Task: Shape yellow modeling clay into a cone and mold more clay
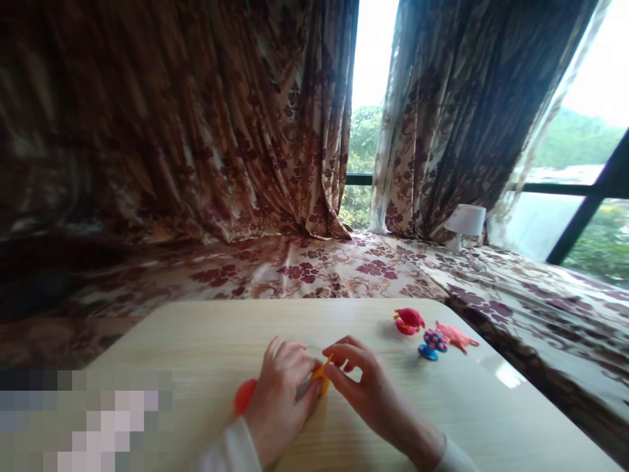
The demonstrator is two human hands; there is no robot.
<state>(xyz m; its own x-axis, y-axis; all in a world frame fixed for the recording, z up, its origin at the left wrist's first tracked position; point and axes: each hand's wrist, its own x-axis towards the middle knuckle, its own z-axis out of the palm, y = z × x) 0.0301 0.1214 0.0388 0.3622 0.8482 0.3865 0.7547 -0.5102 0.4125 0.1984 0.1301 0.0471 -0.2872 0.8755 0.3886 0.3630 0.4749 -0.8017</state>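
Both hands meet over the near middle of the table, around a small yellow-orange piece (322, 375) with thin pointed ends that looks like modelling clay or soft plastic. My left hand (285, 390) has its thumb and fingers closed on the piece's left side. From the right, my right hand (366, 387) pinches its upper tip between thumb and index finger, the other fingers curled. Part of the piece is hidden by the fingers. Beside my left hand, partly covered by it, lies a round orange-red object (244, 396).
On the pale wooden table (236, 321), at the right, stand a crimson figure (410, 320) on a pink base and a blue figure with pink dots (433, 343). Beside them lies a flat pink figure (458, 337). A white lamp (466, 221) sits on the patterned ledge behind.
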